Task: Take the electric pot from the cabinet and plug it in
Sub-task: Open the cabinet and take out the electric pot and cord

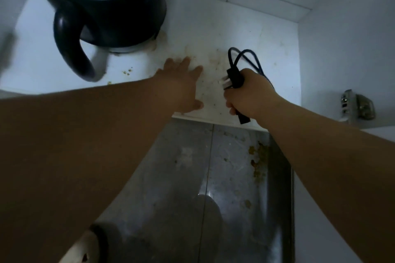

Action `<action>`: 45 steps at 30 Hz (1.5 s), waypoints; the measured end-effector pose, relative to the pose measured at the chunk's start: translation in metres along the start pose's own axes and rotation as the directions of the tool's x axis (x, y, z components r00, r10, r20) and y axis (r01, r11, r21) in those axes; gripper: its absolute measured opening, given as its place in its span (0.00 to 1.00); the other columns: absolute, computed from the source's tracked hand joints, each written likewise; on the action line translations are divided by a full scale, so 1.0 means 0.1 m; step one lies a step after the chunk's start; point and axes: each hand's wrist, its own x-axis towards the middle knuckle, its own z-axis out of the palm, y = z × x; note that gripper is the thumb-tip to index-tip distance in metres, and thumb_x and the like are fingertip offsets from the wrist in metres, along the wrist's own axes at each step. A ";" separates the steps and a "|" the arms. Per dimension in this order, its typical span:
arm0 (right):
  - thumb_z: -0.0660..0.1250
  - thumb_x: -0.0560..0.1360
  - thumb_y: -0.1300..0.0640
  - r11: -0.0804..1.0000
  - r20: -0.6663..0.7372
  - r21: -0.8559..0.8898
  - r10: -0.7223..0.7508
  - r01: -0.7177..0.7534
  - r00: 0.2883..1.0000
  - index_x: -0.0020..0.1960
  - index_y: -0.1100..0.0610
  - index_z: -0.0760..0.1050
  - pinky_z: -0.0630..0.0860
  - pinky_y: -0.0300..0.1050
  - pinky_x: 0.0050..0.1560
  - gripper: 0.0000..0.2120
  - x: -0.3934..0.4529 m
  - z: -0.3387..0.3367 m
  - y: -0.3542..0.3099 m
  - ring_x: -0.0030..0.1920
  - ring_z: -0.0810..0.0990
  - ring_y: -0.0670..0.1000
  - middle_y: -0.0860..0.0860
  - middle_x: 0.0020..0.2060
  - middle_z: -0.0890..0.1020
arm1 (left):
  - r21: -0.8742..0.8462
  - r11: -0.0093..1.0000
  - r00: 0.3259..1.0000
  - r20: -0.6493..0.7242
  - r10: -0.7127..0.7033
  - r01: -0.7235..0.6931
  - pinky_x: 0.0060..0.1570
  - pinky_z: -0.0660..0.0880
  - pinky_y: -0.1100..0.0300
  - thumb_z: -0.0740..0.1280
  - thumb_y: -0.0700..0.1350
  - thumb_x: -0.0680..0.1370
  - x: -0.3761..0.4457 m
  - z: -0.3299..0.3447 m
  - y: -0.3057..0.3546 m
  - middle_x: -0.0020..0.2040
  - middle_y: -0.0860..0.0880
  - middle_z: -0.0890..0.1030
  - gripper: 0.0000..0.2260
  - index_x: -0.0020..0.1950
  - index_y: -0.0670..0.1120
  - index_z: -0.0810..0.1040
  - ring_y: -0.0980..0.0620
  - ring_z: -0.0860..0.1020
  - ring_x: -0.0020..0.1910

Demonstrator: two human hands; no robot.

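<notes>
The black electric pot with a steel rim and a thick black handle stands at the back left of a stained white cabinet shelf. My right hand is closed around a bundled black power cord; its plug prongs stick out to the left and loops of cable rise behind my fist. My left hand lies flat and open on the shelf, just right of the pot's handle, holding nothing.
White cabinet walls close in on the right and back, with tiles behind. A metal hinge sits on the right wall. Below the shelf edge lies a dirty steel surface with crumbs.
</notes>
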 end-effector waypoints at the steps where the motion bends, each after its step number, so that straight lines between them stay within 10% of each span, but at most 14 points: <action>1: 0.64 0.72 0.59 0.999 0.005 0.054 0.001 -0.002 1.000 0.49 0.55 0.73 0.80 0.45 0.32 0.06 -0.05 0.00 -0.07 0.29 0.78 0.50 0.55 0.35 0.80 | -0.053 0.999 0.998 -0.065 0.006 -0.010 0.72 0.48 0.43 0.64 0.60 0.73 -0.09 -0.01 -0.04 0.78 0.44 0.42 0.40 0.76 0.51 0.43 0.38 0.44 0.74; 8: 0.61 0.74 0.66 0.913 0.000 0.405 0.055 -0.050 0.998 0.44 0.53 0.70 0.80 0.50 0.39 0.08 -0.09 0.19 -0.57 0.31 0.78 0.52 0.55 0.36 0.79 | -0.193 0.940 0.720 -0.691 0.073 -0.281 0.56 0.67 0.52 0.66 0.42 0.72 -0.78 -0.21 -0.31 0.59 0.37 0.75 0.20 0.63 0.39 0.74 0.37 0.71 0.58; 15: 0.67 0.71 0.67 0.846 -0.010 0.533 0.046 -0.034 0.999 0.46 0.54 0.70 0.79 0.45 0.28 0.10 -0.05 0.37 -1.00 0.24 0.77 0.52 0.59 0.45 0.81 | -0.578 0.816 0.382 -0.759 -0.527 -0.024 0.51 0.67 0.57 0.68 0.49 0.66 -1.08 -0.30 -0.97 0.54 0.42 0.71 0.19 0.54 0.42 0.71 0.44 0.70 0.55; 17: 0.67 0.71 0.66 0.825 -0.008 0.565 0.040 -0.029 0.999 0.45 0.52 0.70 0.78 0.45 0.29 0.11 -0.07 0.38 -1.05 0.23 0.77 0.52 0.59 0.47 0.81 | -0.757 0.651 0.483 -0.551 -0.681 0.054 0.53 0.71 0.55 0.70 0.55 0.65 -1.03 -0.35 -1.11 0.56 0.46 0.71 0.26 0.58 0.45 0.69 0.47 0.71 0.56; 20: 0.63 0.73 0.65 0.827 -0.017 0.562 0.038 -0.022 0.999 0.45 0.50 0.69 0.77 0.44 0.29 0.11 -0.10 0.35 -1.08 0.23 0.75 0.51 0.54 0.46 0.83 | -0.912 0.400 0.740 -0.209 -0.639 0.088 0.30 0.70 0.66 0.70 0.58 0.67 -0.91 -0.43 -1.14 0.44 0.49 0.77 0.20 0.53 0.49 0.72 0.53 0.76 0.40; 23: 0.62 0.74 0.66 0.848 -0.023 0.529 0.053 -0.033 0.998 0.46 0.51 0.71 0.76 0.44 0.31 0.09 -0.11 0.28 -1.06 0.22 0.74 0.50 0.51 0.43 0.84 | -0.932 0.363 0.720 -0.247 -0.648 0.007 0.18 0.67 0.69 0.67 0.44 0.70 -0.81 -0.47 -1.16 0.37 0.48 0.76 0.07 0.46 0.49 0.73 0.52 0.75 0.31; 30: 0.63 0.74 0.66 0.751 -0.049 0.657 0.139 -0.073 0.989 0.45 0.54 0.71 0.78 0.43 0.29 0.08 -0.07 0.18 -1.05 0.28 0.77 0.51 0.55 0.43 0.82 | -0.906 0.416 0.801 -0.193 -0.567 0.076 0.14 0.65 0.71 0.66 0.36 0.70 -0.93 -0.54 -1.36 0.37 0.49 0.74 0.09 0.43 0.51 0.74 0.52 0.71 0.30; 40: 0.60 0.76 0.63 0.521 0.005 0.845 0.208 -0.115 0.978 0.57 0.53 0.74 0.79 0.49 0.42 0.13 0.04 0.25 -0.99 0.47 0.81 0.53 0.52 0.50 0.82 | -0.713 0.688 0.931 -0.142 -0.337 0.140 0.47 0.74 0.53 0.69 0.40 0.67 -1.19 -0.45 -1.65 0.45 0.48 0.81 0.10 0.39 0.56 0.76 0.49 0.78 0.45; 45: 0.61 0.73 0.68 0.648 -0.003 0.758 0.119 -0.076 0.993 0.40 0.52 0.80 0.82 0.52 0.41 0.14 0.06 0.33 -1.01 0.43 0.80 0.51 0.50 0.39 0.82 | -0.753 0.650 0.851 -0.272 -0.449 0.103 0.28 0.76 0.57 0.72 0.41 0.67 -1.15 -0.43 -1.67 0.47 0.51 0.78 0.21 0.55 0.54 0.70 0.50 0.80 0.37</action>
